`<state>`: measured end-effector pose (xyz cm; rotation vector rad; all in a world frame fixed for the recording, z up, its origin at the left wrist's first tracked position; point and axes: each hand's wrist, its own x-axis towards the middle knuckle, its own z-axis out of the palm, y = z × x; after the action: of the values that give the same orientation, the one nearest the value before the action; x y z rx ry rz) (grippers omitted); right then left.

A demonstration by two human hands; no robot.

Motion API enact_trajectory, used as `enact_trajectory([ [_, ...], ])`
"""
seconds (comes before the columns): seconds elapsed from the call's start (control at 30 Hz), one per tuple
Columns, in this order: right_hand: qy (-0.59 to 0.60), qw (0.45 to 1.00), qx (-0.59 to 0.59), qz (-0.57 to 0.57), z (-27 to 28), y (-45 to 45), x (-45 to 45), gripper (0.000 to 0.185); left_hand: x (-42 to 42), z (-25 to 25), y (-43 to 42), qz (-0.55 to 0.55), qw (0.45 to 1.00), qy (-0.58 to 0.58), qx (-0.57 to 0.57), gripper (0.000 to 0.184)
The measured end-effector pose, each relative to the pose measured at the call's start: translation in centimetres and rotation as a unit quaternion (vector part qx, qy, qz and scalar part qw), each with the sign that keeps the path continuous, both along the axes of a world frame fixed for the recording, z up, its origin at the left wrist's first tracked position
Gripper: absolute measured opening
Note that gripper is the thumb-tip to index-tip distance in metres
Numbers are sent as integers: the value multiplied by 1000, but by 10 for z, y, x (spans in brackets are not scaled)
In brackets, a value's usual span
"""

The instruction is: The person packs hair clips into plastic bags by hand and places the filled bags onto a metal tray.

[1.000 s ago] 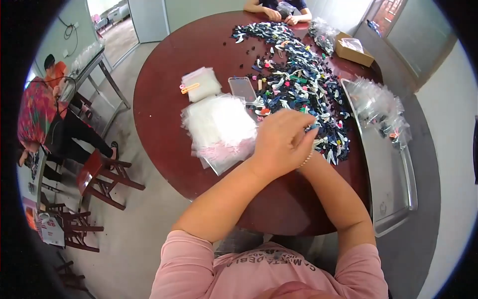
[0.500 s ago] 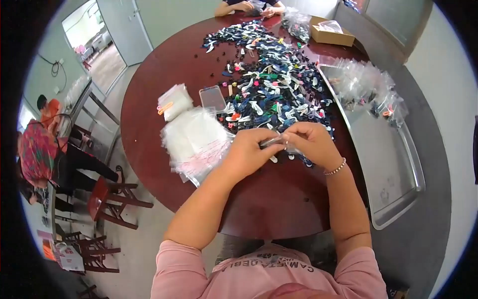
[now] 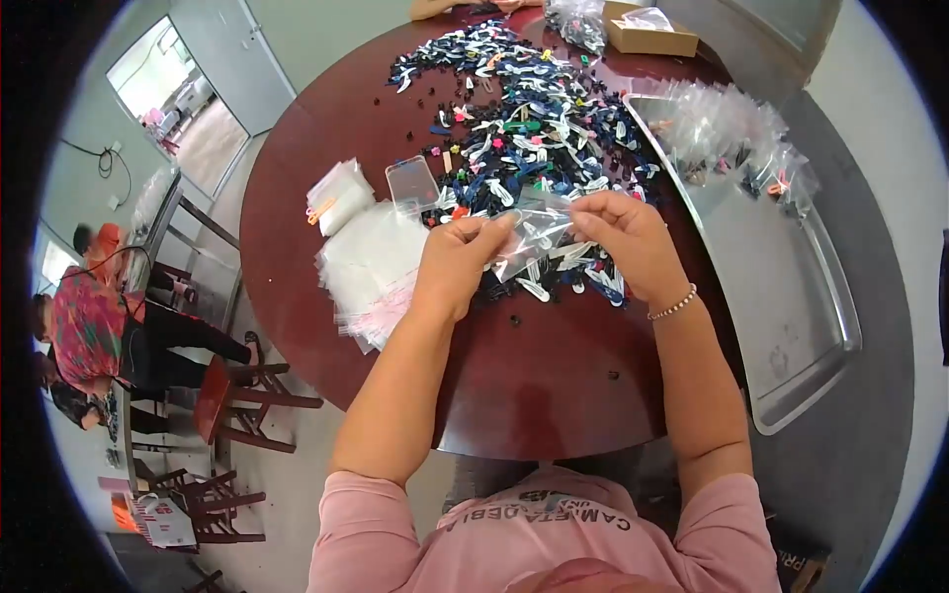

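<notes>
A transparent plastic bag (image 3: 539, 229) is stretched between my two hands over the near edge of the hair clip pile. My left hand (image 3: 457, 259) pinches its left side between thumb and fingers. At the right side, my right hand (image 3: 633, 242) grips the bag near its upper corner. Beneath and beyond it spread many small hair clips (image 3: 534, 128), mostly dark blue, black and white. To the left of my left hand lies a fanned stack of flat plastic bags (image 3: 371, 262). Whether anything is inside the held bag, I cannot tell.
A metal tray (image 3: 761, 296) with several filled bags (image 3: 736, 138) stands on the right. Behind the flat bags are a bundle of bags (image 3: 339, 198) and a transparent case (image 3: 412, 185). A cardboard box (image 3: 652, 38) sits at the far edge, near another person's arms (image 3: 445, 8).
My hands have moved apart and slightly away from me, spreading the bag that was bunched between my fingers. The view has shifted a little.
</notes>
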<state>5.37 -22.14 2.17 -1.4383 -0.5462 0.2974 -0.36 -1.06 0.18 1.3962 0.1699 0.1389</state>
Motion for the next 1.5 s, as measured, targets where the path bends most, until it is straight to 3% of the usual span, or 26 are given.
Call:
enact_trajectory([
  [0.2, 17, 999, 8, -48, -4, 4, 0, 16, -3, 7, 1, -5, 1000, 27, 14, 29],
  [0.3, 13, 999, 19, -48, -7, 5, 2, 13, -4, 10, -1, -29, 999, -4, -43, 30],
  [0.4, 8, 998, 24, -56, -9, 4, 2, 11, -6, 16, -2, -20, 1000, 18, 7, 28],
  [0.47, 7, 998, 15, -60, -6, 4, 1, 10, -7, 16, -9, -13, 997, -11, -73, 25],
  [0.63, 0, 999, 0, -48, -7, 2, 2, 13, -3, 5, 0, -71, 996, -23, -53, 17],
  [0.83, 17, 989, 81, -119, 1, 9, -5, 16, -4, 7, -1, -47, 998, -25, -33, 15],
  [1.03, -41, 994, 58, -87, -1, 1, -3, 18, -3, 5, -1, -51, 999, -18, -4, 14],
  [1.33, -170, 975, 32, 138, 14, -14, -3, 26, -3, 6, 1, -65, 994, 34, -77, 18],
  [1.47, -259, 961, -15, 95, 16, -8, -12, 32, -5, 8, 4, -76, 992, 40, -92, 17],
  [1.5, -342, 935, -66, 59, 17, -4, -10, 35, -5, 6, 5, -96, 991, 39, -84, 17],
])
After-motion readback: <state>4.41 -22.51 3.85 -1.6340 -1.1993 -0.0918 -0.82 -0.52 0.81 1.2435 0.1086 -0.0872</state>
